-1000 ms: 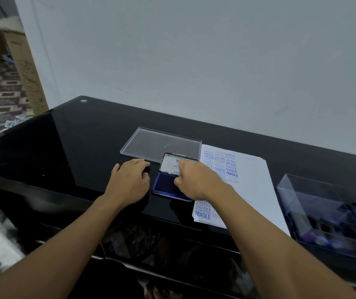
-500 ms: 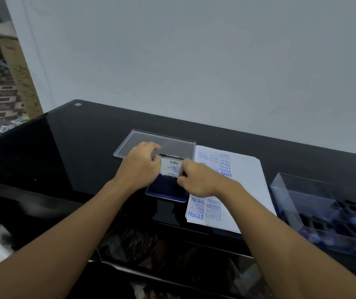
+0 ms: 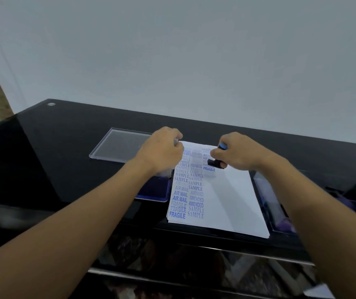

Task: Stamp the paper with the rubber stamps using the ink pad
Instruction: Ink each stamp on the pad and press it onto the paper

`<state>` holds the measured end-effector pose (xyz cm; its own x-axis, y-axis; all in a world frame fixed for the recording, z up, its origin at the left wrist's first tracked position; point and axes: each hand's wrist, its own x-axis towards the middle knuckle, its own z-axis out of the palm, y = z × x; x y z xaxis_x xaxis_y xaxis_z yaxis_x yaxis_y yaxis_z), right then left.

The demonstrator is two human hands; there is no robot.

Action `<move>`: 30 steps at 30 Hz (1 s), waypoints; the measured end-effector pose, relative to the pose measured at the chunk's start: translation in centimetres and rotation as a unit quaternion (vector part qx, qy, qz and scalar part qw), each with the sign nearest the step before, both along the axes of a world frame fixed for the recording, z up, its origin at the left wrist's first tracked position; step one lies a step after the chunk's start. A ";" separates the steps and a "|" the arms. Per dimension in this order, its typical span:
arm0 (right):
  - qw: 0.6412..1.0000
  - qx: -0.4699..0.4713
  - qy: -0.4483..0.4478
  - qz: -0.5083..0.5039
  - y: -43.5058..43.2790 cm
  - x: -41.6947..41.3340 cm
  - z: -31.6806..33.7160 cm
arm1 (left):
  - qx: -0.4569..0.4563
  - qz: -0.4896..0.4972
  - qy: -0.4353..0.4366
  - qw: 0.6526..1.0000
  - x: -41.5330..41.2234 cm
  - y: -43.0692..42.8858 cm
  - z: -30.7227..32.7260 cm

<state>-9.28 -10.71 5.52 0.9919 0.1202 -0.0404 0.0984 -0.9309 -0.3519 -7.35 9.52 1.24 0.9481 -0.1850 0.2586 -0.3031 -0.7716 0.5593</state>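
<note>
Gripping a rubber stamp in the right hand, fingers curled round the black body, blue cap poking out on top. Setting its face down on the paper, just above a crisp FRAGILE print; cannot tell whether fully pressed or only touching.

Keeping the left hand at the sheet's top left corner, fingers curled, right over the far end of the blue ink pad. Cannot tell whether holding the pad's pale lid or pinning the paper.

Lying flat on the glossy black counter: the stack of paper, left columns packed with SAMPLE, AIR MAIL, AMENDED and FRAGILE, right half bare. Just left of it and touching its edge, the ink pad; beyond that, a clear plastic lid. To the right, a clear stamp box.

Probably light and rigid, that stamp, so best taken low on the body for a level, even press. Better not to touch the inked rubber face. Likely to slide on the slick counter, thin sheets like these, so worth pinning at a corner away from wet prints.
</note>
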 end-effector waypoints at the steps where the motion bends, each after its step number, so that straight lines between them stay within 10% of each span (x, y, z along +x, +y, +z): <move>1: 1.000 -0.003 0.006 -0.003 -0.2 0.0 -0.1 | 0.013 -0.008 0.002 1.000 0.2 -0.5 0.0; 30: 0.994 -0.100 0.033 0.020 -0.1 2.7 -5.7 | 0.204 -0.071 0.054 0.975 3.5 -4.2 -4.2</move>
